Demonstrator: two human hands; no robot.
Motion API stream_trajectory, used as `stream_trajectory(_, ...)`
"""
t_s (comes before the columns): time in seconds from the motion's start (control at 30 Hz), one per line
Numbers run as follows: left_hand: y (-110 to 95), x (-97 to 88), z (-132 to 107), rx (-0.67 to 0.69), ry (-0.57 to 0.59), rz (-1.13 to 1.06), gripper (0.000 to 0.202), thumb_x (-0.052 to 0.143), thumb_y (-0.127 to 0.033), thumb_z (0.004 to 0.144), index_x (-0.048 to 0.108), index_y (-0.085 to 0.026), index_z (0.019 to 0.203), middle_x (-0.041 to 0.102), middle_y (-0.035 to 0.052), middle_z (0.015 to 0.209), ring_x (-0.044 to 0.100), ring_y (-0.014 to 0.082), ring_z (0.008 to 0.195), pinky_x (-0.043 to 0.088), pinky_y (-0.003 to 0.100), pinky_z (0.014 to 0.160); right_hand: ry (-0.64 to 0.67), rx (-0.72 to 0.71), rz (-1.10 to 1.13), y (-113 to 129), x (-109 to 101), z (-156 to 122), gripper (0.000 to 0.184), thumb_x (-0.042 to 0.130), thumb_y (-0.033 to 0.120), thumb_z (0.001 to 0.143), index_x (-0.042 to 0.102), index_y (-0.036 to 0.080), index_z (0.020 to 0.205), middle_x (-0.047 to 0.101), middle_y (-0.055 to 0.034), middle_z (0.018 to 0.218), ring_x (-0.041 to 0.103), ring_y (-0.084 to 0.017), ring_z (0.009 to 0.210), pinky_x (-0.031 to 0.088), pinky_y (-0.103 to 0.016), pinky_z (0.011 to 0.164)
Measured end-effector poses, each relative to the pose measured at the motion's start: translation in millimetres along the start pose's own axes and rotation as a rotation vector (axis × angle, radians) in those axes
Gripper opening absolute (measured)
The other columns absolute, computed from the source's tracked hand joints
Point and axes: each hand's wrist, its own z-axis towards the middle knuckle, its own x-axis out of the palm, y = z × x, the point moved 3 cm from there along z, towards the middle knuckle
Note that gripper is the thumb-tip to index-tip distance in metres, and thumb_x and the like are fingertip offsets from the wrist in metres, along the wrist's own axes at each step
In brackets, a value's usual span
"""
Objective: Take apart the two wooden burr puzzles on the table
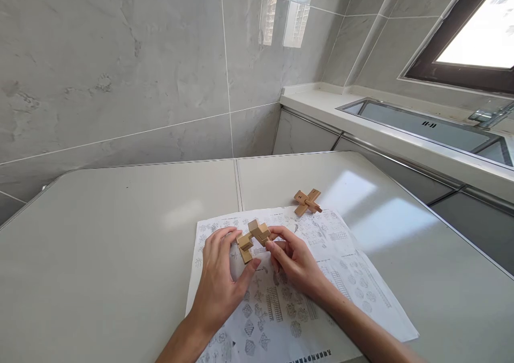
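From my remote seat I had the left hand (pixel 223 277) curved loosely around one wooden piece (pixel 245 242), fingertips at its far side and thumb close to its lower end; whether that thumb pressed, I could not tell. The right hand (pixel 295 258) pinched another wooden piece (pixel 259 232) between thumb and forefinger, just beside the first, above the printed sheet (pixel 353 320). I could not make out whether the two interlocked.

Good handling, I judged, called for a light grip at the outer ends and a small turn of the right wrist to square the faces before any pressure; forcing a tilted edge risked a slip. Fingers hid part of each piece, and both hands covered some drawings (pixel 275 304).

Beyond the right hand, a wooden cross (pixel 308 202) lay at the sheet's far edge on the bench (pixel 100 256), clear of the work. Farther off, at right, were a sink (pixel 405 118), a tap (pixel 488 115) and a window (pixel 482 36); a grey tiled wall (pixel 120 74) closed the view ahead.
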Motion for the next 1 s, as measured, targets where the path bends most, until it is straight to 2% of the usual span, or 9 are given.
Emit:
stream_trajectory(0.1,-7.5,-4.3,0.2,0.013,0.039,-0.090,0.025,0.053,-0.044,0.107,0.063,-0.032,0.125,0.059,0.0065,0.138,0.050,0.0317,0.135,0.047,0.048,0.112,0.002,-0.006,0.007,0.6,0.5,-0.1,0.042,0.060,0.060,0.101,0.061,0.020,0.115,0.052,0.0044,0.068,0.050,-0.012,0.049,0.041,-0.025,0.046)
stream_trajectory(0.17,-10.5,-7.0,0.5,0.011,0.038,-0.127,0.023,0.048,-0.042,0.109,0.064,-0.030,0.120,0.062,0.0068,0.131,0.053,0.0305,0.130,0.049,0.045,0.108,0.008,-0.010,0.015,1.1,0.6,0.1,0.041,0.060,0.059,0.101,0.061,0.020,0.115,0.051,0.0049,0.068,0.050,-0.012,0.049,0.041,-0.025,0.047)
stream_trajectory(0.33,-13.6,-10.0,2.0,0.021,0.001,-0.148,0.018,0.049,-0.038,0.109,0.063,-0.029,0.113,0.066,0.0047,0.119,0.057,0.0272,0.120,0.048,0.040,0.101,0.049,-0.019,0.043,2.4,0.6,-0.2,0.040,0.061,0.058,0.102,0.062,0.021,0.115,0.051,0.0058,0.064,0.050,-0.013,0.050,0.041,-0.025,0.048)
stream_trajectory(0.53,-13.6,-12.0,0.9,0.074,-0.012,-0.156,0.016,0.050,-0.033,0.110,0.064,-0.030,0.117,0.066,0.0026,0.119,0.058,0.0233,0.116,0.049,0.036,0.098,0.234,-0.007,0.087,8.8,5.8,-4.6,0.032,0.061,0.053,0.104,0.060,0.021,0.105,0.055,0.0054,0.061,0.050,-0.012,0.052,0.037,-0.024,0.051)
stream_trajectory(0.67,-10.9,-14.7,2.4,0.124,-0.063,-0.106,0.013,0.054,-0.034,0.108,0.065,-0.028,0.110,0.066,0.0038,0.114,0.059,0.0235,0.112,0.050,0.036,0.094,0.279,-0.014,0.090,12.9,10.1,-7.3,0.031,0.062,0.051,0.104,0.061,0.021,0.108,0.052,0.0061,0.063,0.050,-0.011,0.053,0.036,-0.024,0.051)
stream_trajectory(0.87,6.4,-26.3,14.9,0.043,-0.273,0.107,0.019,0.059,-0.036,0.104,0.059,-0.024,0.090,0.067,0.0054,0.104,0.062,0.0251,0.105,0.049,0.041,0.092,0.137,-0.053,-0.063,8.9,6.5,-4.9,0.025,0.058,0.045,0.105,0.063,0.021,0.111,0.053,0.0050,0.066,0.051,-0.013,0.055,0.038,-0.026,0.053)
stream_trajectory(1.0,16.8,-33.2,20.4,0.061,-0.324,0.296,0.023,0.060,-0.037,0.102,0.057,-0.023,0.084,0.068,0.0064,0.104,0.063,0.0276,0.105,0.049,0.045,0.093,0.004,-0.076,-0.232,8.0,4.5,-3.0,0.019,0.061,0.040,0.101,0.064,0.021,0.104,0.054,0.0040,0.068,0.049,-0.014,0.057,0.037,-0.026,0.053)
